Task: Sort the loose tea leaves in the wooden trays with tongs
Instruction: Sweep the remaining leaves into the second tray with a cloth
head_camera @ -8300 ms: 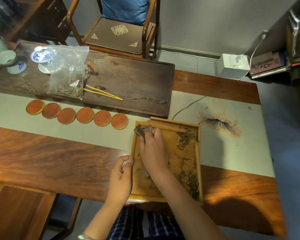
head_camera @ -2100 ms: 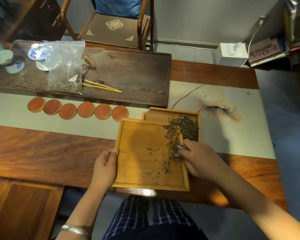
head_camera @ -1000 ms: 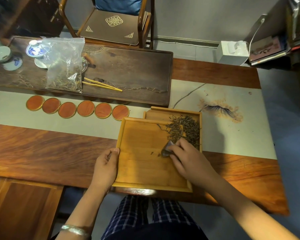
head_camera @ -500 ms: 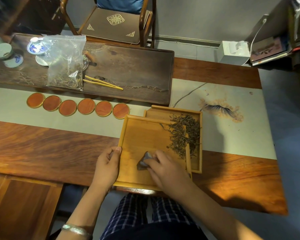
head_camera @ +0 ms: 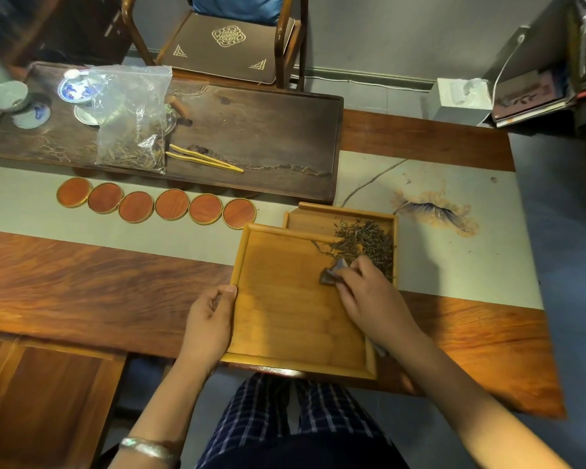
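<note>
At a long wooden table (head_camera: 82, 292), the near tray (head_camera: 285, 319) looks almost swept bare, steadied by the left hand (head_camera: 208, 328) gripping its rim. The right hand (head_camera: 369, 299) pinches a small dark scraper (head_camera: 332, 274), nudging tea leaves (head_camera: 366, 242) into the far tray (head_camera: 318, 214). Tongs (head_camera: 203, 159) lie unused.

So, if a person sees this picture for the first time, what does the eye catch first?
Probably the two light wooden trays at the table's near edge, with the dark tea leaves heaped in the farther one. The right hand holds a small dark tool beside that heap, while the left hand grips the near tray's edge. Behind them lies a row of round orange coasters.
</note>
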